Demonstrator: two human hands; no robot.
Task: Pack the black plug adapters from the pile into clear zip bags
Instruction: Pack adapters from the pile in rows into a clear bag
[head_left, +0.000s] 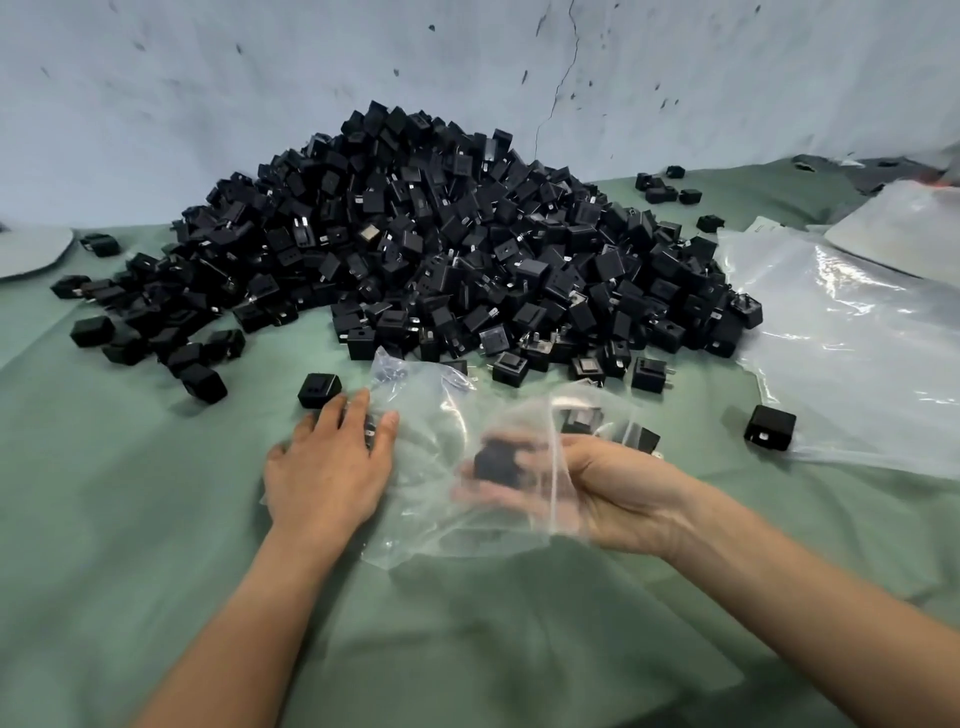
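A big pile of black plug adapters (426, 249) lies on the green cloth against the back wall. In front of it lies a clear zip bag (447, 415). My left hand (327, 467) rests palm down with straight fingers on the bag's left edge, and a dark adapter shows under its fingertips. My right hand (597, 493) reaches into the bag's opening from the right, its blurred fingers holding a black adapter (498, 465) inside the plastic. A single adapter (319, 389) sits just beyond my left fingertips.
Large clear plastic sheets (852, 332) cover the cloth at the right, with one adapter (770, 427) on their near edge. Loose adapters (156, 338) are scattered left of the pile and a few at the far right (662, 189). A pale round object (31, 252) lies far left.
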